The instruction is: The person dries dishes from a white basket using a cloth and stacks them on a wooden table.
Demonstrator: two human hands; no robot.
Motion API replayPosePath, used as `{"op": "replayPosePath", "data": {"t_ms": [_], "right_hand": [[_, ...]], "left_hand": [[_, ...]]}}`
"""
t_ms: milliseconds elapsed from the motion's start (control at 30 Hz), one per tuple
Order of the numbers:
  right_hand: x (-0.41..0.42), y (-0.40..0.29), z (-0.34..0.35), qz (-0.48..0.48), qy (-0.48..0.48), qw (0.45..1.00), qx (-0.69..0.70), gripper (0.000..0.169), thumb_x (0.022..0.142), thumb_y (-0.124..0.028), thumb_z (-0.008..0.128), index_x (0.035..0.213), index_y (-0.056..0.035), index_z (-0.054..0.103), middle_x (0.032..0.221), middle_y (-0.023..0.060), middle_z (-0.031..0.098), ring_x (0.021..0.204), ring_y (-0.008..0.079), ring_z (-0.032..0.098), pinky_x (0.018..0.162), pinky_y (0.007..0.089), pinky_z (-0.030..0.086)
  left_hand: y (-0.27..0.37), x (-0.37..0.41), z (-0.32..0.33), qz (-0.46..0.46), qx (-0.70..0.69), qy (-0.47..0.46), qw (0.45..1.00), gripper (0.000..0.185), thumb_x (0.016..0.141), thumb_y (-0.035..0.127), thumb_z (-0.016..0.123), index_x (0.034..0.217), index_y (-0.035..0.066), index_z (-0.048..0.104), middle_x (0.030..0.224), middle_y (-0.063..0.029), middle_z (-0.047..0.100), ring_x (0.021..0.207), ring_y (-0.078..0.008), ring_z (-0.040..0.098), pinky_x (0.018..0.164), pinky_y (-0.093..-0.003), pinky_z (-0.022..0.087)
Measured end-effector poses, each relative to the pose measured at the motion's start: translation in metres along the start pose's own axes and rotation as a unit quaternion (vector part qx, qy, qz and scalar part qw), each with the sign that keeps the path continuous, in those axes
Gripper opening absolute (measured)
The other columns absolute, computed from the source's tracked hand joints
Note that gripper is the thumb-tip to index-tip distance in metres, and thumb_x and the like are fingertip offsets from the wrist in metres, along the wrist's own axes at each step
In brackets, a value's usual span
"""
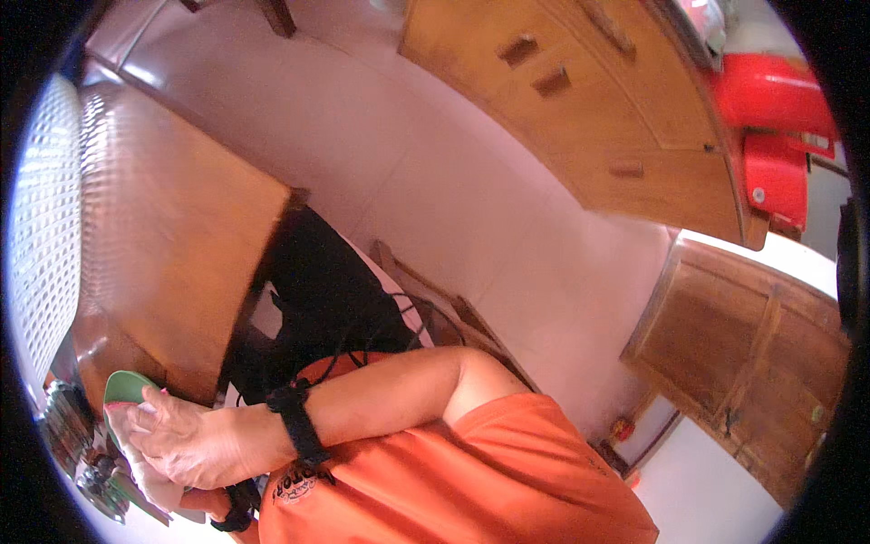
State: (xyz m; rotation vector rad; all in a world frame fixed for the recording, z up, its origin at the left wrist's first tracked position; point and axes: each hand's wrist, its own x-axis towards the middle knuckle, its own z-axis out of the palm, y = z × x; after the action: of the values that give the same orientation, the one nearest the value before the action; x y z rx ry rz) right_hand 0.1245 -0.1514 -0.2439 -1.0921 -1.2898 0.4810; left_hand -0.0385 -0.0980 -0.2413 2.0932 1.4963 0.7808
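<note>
My right hand (183, 438) reaches across my body to the left, its fingers bent over a green, curved-rimmed object (129, 386), perhaps a shallow dish. A thin pink edge shows between the fingers and the green surface. Under this hand, a pale crumpled shape (146, 479) runs down the side; whether it is cloth or fingers I cannot tell. Most of my left hand (209, 502) is hidden below the right one, with a black strap (236, 511) around its wrist. Another black strap (299, 425) circles my right wrist.
Metal cutlery (64, 421) stands close beyond my hands. A wooden tabletop (183, 217) lies ahead, bordered by a white perforated panel (47, 217). Black cables (435, 313) hang by a dark cloth-like surface (326, 272). Across the floor (462, 183) stand wooden furniture (584, 102) and a cabinet (720, 333).
</note>
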Motion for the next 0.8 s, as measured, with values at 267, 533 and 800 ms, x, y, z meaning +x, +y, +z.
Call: {"op": "replayPosePath", "data": {"t_ms": [267, 533, 800], "right_hand": [[0.012, -0.007, -0.033, -0.114, -0.144, 0.971, -0.151, 0.039, 0.084, -0.020, 0.058, 0.118, -0.0016, 0.063, 0.133, 0.0146, 0.056, 0.130, 0.0309, 0.047, 0.092, 0.0451, 0.039], [0.035, -0.028, -0.044, -0.062, -0.306, 0.937, -0.155, 0.055, 0.077, -0.012, 0.068, 0.129, 0.0008, 0.059, 0.145, 0.0149, 0.050, 0.137, 0.0316, 0.043, 0.102, 0.0458, 0.037], [0.035, -0.026, -0.053, -0.066, -0.314, 0.916, -0.241, 0.044, 0.071, -0.003, 0.072, 0.115, 0.0015, 0.068, 0.137, 0.0152, 0.061, 0.126, 0.0374, 0.054, 0.104, 0.0468, 0.041]], "left_hand": [[-0.007, -0.035, -0.024, 0.026, 0.004, 0.034, 0.999, 0.041, 0.093, 0.017, 0.064, 0.129, -0.001, 0.059, 0.124, -0.0116, 0.065, 0.110, -0.0240, 0.064, 0.096, -0.0356, 0.051], [0.022, -0.025, 0.001, -0.146, -0.364, 0.026, 0.919, 0.039, 0.098, 0.022, 0.060, 0.129, -0.002, 0.059, 0.123, -0.0083, 0.065, 0.108, -0.0156, 0.063, 0.094, -0.0312, 0.052], [0.044, -0.016, 0.001, -0.036, -0.357, -0.030, 0.933, 0.049, 0.100, 0.025, 0.052, 0.137, -0.007, 0.047, 0.097, -0.0234, 0.068, 0.081, -0.0318, 0.072, 0.072, -0.0375, 0.056]]}}
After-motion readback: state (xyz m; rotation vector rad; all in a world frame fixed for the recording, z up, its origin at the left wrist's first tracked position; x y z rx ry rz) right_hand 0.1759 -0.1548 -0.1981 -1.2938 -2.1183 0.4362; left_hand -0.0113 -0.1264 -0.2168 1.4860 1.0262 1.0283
